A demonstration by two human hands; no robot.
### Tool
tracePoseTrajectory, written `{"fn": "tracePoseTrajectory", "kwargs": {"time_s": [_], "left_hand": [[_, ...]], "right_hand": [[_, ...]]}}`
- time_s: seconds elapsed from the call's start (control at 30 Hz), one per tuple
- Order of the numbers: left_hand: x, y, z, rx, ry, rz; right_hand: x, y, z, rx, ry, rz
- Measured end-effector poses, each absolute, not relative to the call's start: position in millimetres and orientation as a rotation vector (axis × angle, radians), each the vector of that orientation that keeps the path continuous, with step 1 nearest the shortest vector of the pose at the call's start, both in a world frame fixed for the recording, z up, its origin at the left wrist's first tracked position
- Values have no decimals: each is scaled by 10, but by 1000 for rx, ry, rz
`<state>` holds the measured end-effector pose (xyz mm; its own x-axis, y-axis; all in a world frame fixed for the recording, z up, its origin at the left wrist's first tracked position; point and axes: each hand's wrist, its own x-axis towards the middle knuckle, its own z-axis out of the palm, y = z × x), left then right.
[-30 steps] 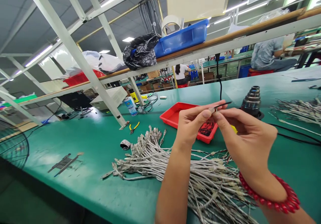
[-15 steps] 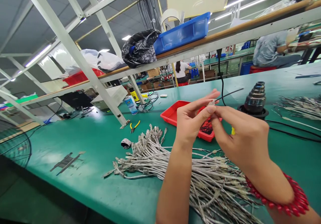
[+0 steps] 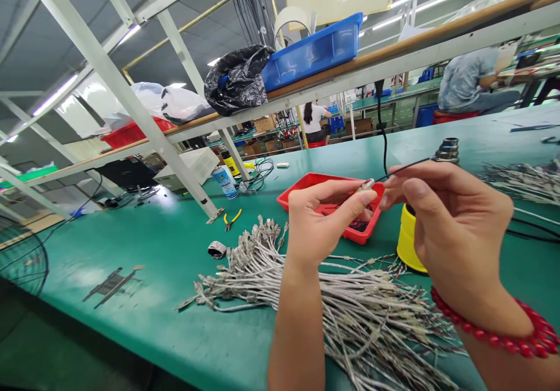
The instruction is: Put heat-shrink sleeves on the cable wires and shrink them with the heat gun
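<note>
My left hand [image 3: 321,216] pinches a small whitish metallic end piece [image 3: 366,185] between thumb and fingertips. A thin black wire-like strand [image 3: 411,164] runs from that piece up to the right. The fingers of my right hand [image 3: 441,210] are curled around the strand near the piece; the exact contact is partly hidden. A red bead bracelet [image 3: 490,332] circles the right wrist. Behind the hands, a red tray [image 3: 291,195] holds short dark pieces. Below my forearms spreads a bundle of grey cables [image 3: 262,274] with plugs at the left end.
A yellow-based device [image 3: 409,239] with a metal nozzle stands behind my right hand. Yellow-handled cutters [image 3: 231,219], a tape roll [image 3: 217,249] and a spray can [image 3: 224,181] lie or stand left. More cables [image 3: 525,181] are at right. A shelf [image 3: 324,84] crosses above; people sit beyond.
My right hand has moved right, away from my left fingertips, showing more of the whitish piece and black strand. The view has shifted slightly, and the yellow base is now more visible.
</note>
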<state>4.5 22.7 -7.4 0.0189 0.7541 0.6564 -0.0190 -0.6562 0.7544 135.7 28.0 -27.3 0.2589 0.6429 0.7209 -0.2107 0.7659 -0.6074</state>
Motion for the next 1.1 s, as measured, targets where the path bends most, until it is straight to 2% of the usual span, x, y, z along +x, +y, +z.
{"fn": "tracePoseTrajectory", "kwargs": {"time_s": [0.3,0.8,1.1], "left_hand": [[11,225,-109,1843,776,1574],[8,209,-82,1867,767,1549],[37,231,-69,1807,743,1599]], "right_hand": [[1367,331,-292,-434,-1179,673],[1379,389,-286,-357,-1142,881],[1340,381,-305,-320,-1142,893]]}}
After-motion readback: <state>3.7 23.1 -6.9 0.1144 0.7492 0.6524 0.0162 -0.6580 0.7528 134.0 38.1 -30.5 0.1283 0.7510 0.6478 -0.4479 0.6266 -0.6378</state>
